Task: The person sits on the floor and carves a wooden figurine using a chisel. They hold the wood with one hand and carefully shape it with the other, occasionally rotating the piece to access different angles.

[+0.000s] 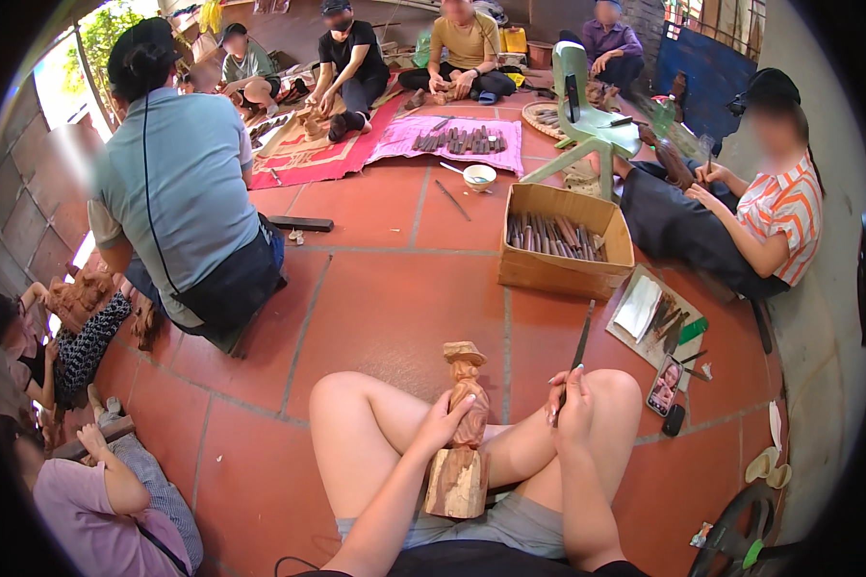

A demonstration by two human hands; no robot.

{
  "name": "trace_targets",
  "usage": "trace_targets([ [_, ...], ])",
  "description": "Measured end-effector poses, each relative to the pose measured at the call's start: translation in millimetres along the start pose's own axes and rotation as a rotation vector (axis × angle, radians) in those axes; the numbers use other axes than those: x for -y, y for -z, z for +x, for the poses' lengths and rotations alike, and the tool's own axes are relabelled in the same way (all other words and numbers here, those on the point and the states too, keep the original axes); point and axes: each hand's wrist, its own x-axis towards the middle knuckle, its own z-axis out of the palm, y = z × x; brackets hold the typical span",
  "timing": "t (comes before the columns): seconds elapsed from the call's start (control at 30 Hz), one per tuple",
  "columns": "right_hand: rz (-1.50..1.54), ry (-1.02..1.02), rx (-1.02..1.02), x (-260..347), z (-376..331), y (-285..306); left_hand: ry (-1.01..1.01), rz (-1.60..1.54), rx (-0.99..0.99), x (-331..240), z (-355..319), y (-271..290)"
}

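Two bare hands work low in the view, above the person's crossed legs. The left hand (443, 418) has its fingers wrapped around the middle of a brown carved wooden figurine with a hat (466, 399), which stands upright on its rough, uncarved block base between the thighs, at about six o'clock in the picture. The right hand (570, 396) rests on the right knee at about five o'clock, fingers closed around the handle of a long, thin dark metal chisel (580, 344) whose blade points up toward twelve o'clock. Beyond the chisel, at about one o'clock, an open cardboard box of dark-handled carving tools (560, 240) sits on the red tiled floor (385, 288). Just beside the right knee, at three o'clock, lies a flat board with more small tools (656, 322).
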Motion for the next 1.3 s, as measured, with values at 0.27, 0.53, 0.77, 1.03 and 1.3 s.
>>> trace_targets([
  [0.27,-0.012,-0.016,0.014,5.4,-3.5,-5.3,-0.035,0.005,0.007,5.3,4.0,2.4],
  [0.53,-0.026,-0.016,0.0,-2.3,0.0,-0.8,0.008,-0.004,0.002,6.8,4.2,2.2],
  [0.77,-0.049,0.015,-0.016,-4.1,-1.0,-5.3,-0.012,0.003,-0.002,6.7,3.4,1.7],
  [1.03,0.469,0.697,0.224,91.6,-64.1,-45.8,-0.008,0.022,-0.005,1.8,2.5,0.6],
  [1.3,1.02,1.309,0.999,192.9,-127.3,-125.3,-0.004,0.018,-0.001,2.9,3.6,2.6],
])
